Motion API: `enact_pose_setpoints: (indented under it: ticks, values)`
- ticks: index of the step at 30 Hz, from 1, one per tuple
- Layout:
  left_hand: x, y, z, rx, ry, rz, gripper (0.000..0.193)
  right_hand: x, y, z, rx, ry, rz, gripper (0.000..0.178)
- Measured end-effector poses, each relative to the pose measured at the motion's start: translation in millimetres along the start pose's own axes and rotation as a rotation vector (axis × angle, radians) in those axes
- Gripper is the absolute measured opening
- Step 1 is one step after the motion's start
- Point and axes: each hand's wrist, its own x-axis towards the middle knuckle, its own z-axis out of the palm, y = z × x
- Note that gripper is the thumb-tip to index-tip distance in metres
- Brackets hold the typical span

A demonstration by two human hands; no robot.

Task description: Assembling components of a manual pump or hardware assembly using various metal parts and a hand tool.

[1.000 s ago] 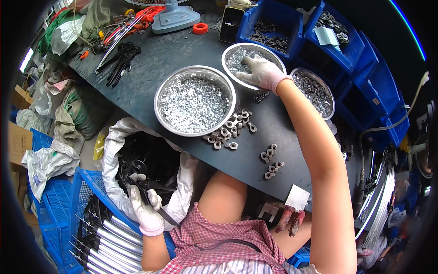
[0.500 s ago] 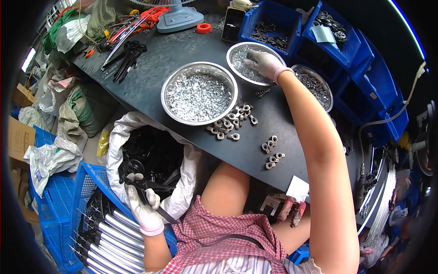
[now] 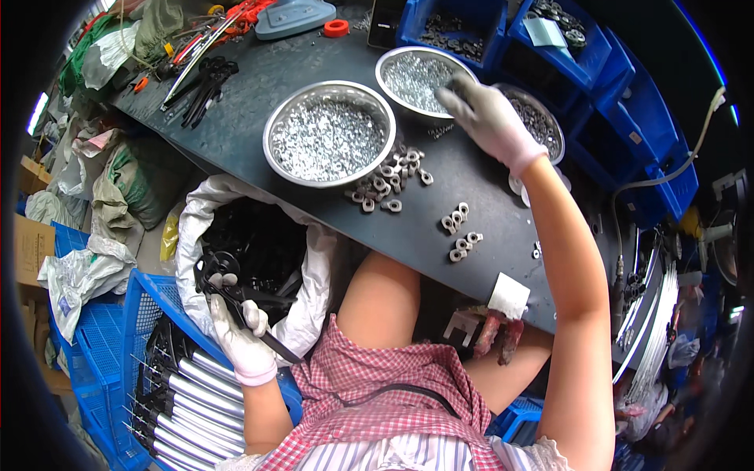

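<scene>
While my left hand (image 3: 239,341) sits at the lower left of the frame, its gloved fingers are curled firmly round one black part (image 3: 238,297) with a round end, right over the mouth of a white sack (image 3: 318,286) of dark pieces. Up at the upper right of centre, my right hand (image 3: 495,122) is half bent, fingertips at the near-right edge of the small-parts bowl (image 3: 380,77); two fingers stand slightly apart, but whether anything is pinched between them I can't tell, nor whether they touch the rim! Three metal bowls, count them: that one, the big bowl (image 3: 330,183) to its left, brimming with shiny bits, and a third bowl (image 3: 561,141) partly behind my wrist. Right of centre come two little clusters of ring-ended metal parts, the upper cluster (image 3: 456,217) and the lower cluster (image 3: 464,246), three in each as far as I can make out. A looser heap (image 3: 397,171) hugs the big bowl, too overlapped to count. One orange ring (image 3: 336,28) at the top, one white block (image 3: 509,295) lower right of centre.
</scene>
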Motion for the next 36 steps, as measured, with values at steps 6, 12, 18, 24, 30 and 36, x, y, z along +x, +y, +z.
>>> enact_pose_setpoints:
  ticks: [6, 12, 18, 24, 30, 36]
  values:
    - [4, -1, 2, 0.017, -0.087, -0.007, 0.038, -99, 40, 45, -0.373, -0.02, 0.125, 0.023]
    - [-6, 1, 0, 0.044, -0.12, 0.023, 0.038, -116, 67, 61, -0.204, 0.195, 0.033, 0.022]
    - [-18, 5, 4, -0.039, -0.05, -0.035, 0.036, -122, 68, 47, -0.008, 0.105, -0.021, 0.038]
    - [-18, 0, -3, -0.1, -0.11, -0.09, 0.034, -128, 60, 38, 0.063, 0.032, 0.053, 0.049]
    - [-19, -3, 1, -0.062, -0.075, -0.092, 0.033, -129, 63, 42, 0.134, 0.015, 0.017, 0.04]
    - [-24, -3, 7, -0.037, -0.096, -0.086, 0.033, -122, 57, 42, 0.083, 0.068, 0.029, 0.03]
